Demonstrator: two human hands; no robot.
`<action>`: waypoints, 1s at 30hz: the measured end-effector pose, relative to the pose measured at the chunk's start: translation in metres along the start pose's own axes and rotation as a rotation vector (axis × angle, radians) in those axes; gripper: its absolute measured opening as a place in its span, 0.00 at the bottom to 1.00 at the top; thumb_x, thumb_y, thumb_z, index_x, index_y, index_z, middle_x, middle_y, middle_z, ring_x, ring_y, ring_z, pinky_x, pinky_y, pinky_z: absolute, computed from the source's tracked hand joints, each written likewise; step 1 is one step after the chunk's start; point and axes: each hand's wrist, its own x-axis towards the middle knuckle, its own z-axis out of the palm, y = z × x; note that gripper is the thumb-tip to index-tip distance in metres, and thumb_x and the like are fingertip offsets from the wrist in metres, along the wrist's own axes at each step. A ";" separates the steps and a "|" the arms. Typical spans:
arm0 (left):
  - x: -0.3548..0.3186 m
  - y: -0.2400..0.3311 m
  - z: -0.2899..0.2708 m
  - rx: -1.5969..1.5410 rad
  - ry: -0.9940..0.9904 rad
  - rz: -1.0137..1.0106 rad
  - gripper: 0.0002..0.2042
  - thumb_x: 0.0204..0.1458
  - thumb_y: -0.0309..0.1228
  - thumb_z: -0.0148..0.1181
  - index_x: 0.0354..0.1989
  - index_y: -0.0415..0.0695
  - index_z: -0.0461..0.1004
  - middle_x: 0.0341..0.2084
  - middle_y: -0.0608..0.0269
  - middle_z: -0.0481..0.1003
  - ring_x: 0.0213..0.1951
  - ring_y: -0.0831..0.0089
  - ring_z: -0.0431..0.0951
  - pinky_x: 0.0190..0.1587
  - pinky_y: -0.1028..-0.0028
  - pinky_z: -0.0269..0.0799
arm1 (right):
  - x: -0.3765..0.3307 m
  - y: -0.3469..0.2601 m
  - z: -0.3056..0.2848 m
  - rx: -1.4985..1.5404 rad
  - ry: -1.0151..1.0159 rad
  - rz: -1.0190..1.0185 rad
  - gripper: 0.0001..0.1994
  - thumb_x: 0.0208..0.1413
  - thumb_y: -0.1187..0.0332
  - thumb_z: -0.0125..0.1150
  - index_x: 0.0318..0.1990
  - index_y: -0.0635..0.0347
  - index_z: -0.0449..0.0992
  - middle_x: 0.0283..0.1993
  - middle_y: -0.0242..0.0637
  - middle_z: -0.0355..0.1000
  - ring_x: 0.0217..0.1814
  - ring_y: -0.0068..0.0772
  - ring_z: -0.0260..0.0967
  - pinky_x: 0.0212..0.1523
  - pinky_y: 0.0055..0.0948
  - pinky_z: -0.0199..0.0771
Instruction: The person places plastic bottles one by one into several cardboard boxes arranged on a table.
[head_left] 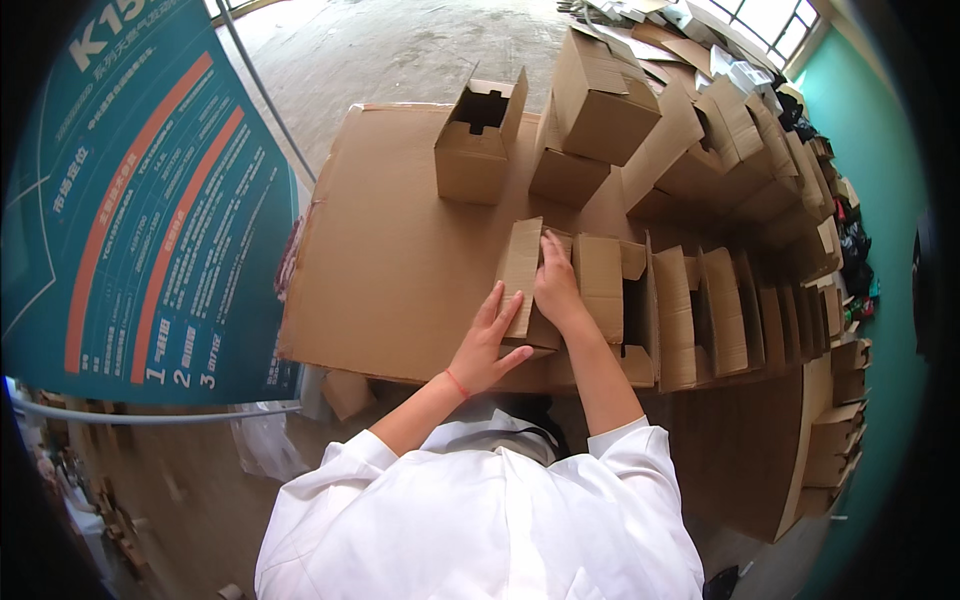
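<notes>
A small brown cardboard box (517, 262) stands at the near edge of a table covered with a cardboard sheet (390, 220), one of its flaps raised. My left hand (485, 345) lies against the left side of this box, fingers spread and thumb apart. On its right side, my right hand (556, 285) reaches along the top with fingers stretched out; its thumb is hidden. Right beside it stands another open box (601, 285), the first of a row of open boxes (725, 310) running to the right.
Further back stand an upright open box (472, 165) and two stacked boxes (603, 105). More open boxes (720, 165) crowd the back right. A large teal printed banner (150, 220) on a metal frame rises at left. Flattened cardboard (690, 50) is heaped near the window.
</notes>
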 end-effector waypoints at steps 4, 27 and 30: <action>-0.003 -0.011 0.009 0.025 0.053 0.005 0.27 0.53 0.31 0.58 0.63 0.48 0.62 0.69 0.44 0.42 0.68 0.47 0.48 0.65 0.61 0.52 | -0.004 -0.018 -0.011 -0.063 -0.036 0.035 0.28 0.57 0.72 0.49 0.65 0.68 0.54 0.69 0.55 0.49 0.72 0.52 0.43 0.70 0.43 0.46; -0.006 0.002 0.043 -0.008 0.157 -0.079 0.31 0.52 0.26 0.56 0.66 0.40 0.54 0.66 0.35 0.43 0.66 0.42 0.50 0.65 0.60 0.53 | 0.004 0.001 0.004 -0.550 -0.262 -0.056 0.32 0.61 0.51 0.46 0.69 0.58 0.52 0.73 0.50 0.41 0.75 0.50 0.35 0.72 0.47 0.32; -0.006 0.004 0.037 0.062 0.174 -0.064 0.31 0.52 0.28 0.56 0.66 0.43 0.54 0.64 0.36 0.49 0.63 0.44 0.56 0.63 0.60 0.58 | 0.007 -0.004 0.005 -0.553 -0.297 -0.049 0.33 0.61 0.50 0.44 0.69 0.58 0.51 0.73 0.49 0.40 0.76 0.48 0.34 0.73 0.45 0.31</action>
